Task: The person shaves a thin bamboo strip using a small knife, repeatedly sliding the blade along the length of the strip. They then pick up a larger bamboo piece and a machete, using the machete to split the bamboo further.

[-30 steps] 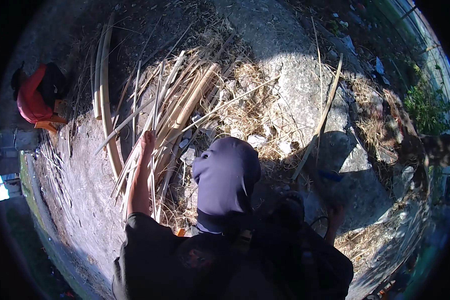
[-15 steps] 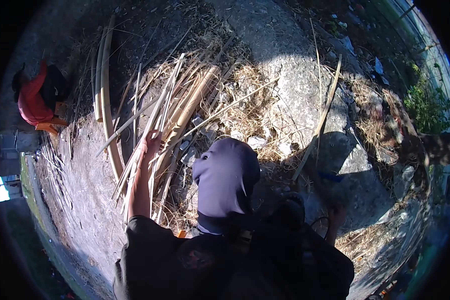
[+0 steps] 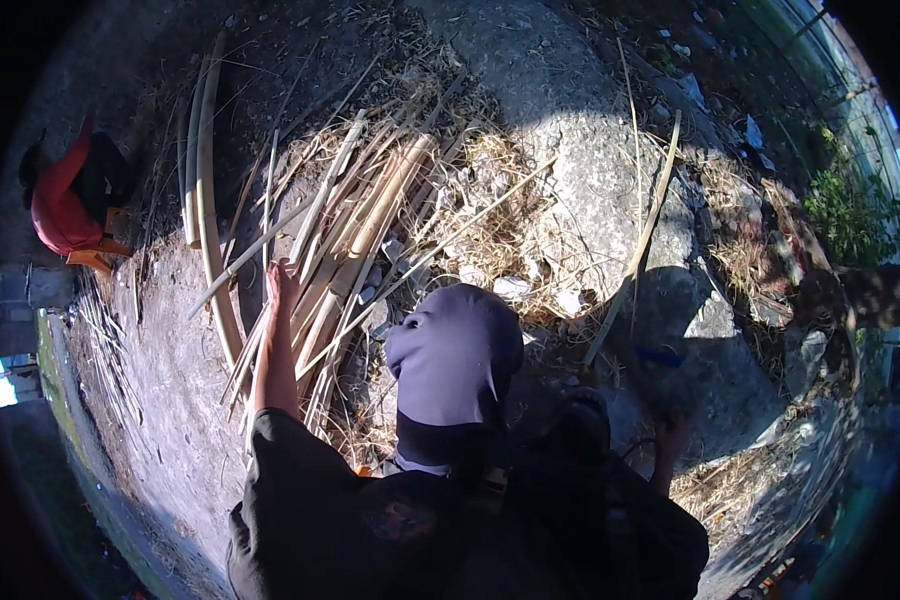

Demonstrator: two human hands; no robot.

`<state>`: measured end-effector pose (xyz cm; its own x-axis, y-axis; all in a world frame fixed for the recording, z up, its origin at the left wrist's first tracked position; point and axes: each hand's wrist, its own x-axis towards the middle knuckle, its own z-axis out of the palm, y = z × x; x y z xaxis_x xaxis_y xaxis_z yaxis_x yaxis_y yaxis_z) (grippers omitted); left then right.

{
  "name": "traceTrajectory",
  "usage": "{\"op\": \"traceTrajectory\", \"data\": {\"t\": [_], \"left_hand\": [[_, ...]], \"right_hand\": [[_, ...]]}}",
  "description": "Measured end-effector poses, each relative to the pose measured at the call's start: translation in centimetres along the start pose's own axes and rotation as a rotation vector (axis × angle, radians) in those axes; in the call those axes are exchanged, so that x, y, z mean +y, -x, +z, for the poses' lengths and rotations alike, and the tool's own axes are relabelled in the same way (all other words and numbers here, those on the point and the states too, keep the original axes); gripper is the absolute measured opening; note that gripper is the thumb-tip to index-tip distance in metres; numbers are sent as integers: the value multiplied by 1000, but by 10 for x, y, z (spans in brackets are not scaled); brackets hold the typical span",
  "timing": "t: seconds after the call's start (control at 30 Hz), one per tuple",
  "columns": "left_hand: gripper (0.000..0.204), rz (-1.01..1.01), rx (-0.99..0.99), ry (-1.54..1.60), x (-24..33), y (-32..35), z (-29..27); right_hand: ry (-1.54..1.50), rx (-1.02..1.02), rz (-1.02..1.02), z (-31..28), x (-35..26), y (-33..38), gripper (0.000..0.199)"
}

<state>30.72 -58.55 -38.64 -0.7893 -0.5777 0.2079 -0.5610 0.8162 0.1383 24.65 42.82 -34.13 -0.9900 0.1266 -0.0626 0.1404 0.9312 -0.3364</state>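
My left hand (image 3: 283,288) reaches forward at the left edge of a pile of split bamboo strips (image 3: 375,215). Its fingers look stretched out and a little apart, resting on or just above the strips. A pale strip (image 3: 332,180) slants away just beyond the fingertips. My right hand (image 3: 673,432) is low on the right, in deep shade, and its fingers look curled. Above it a dark, blurred shape and a small blue piece (image 3: 660,356) show, too dim to name. Between my arms, a rounded form in grey-purple cloth (image 3: 455,350) hides part of the ground.
Longer bamboo poles (image 3: 208,170) lie left of the pile. Dry shavings (image 3: 495,205) and stones (image 3: 513,288) are to its right. One long strip (image 3: 660,190) lies on concrete farther right. A person in red (image 3: 65,200) sits on an orange stool (image 3: 98,255) at the far left.
My left hand has shifted slightly left, away from the bright strips it was lying across, and its fingers look more spread. My right hand has barely moved.
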Motion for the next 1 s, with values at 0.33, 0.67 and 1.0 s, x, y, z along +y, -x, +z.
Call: {"op": "traceTrajectory", "data": {"t": [0.33, 0.67, 1.0], "left_hand": [[39, 263, -21, 7, 74, -36, 28], [39, 84, -51, -315, 92, -58, 79], [24, 81, -134, -128, 80, -90, 84]], "right_hand": [[21, -2, 54, 0, 16, -1, 34], [171, -27, 110, -12, -1, 8, 23], [157, -10, 35, -12, -1, 8, 25]]}}
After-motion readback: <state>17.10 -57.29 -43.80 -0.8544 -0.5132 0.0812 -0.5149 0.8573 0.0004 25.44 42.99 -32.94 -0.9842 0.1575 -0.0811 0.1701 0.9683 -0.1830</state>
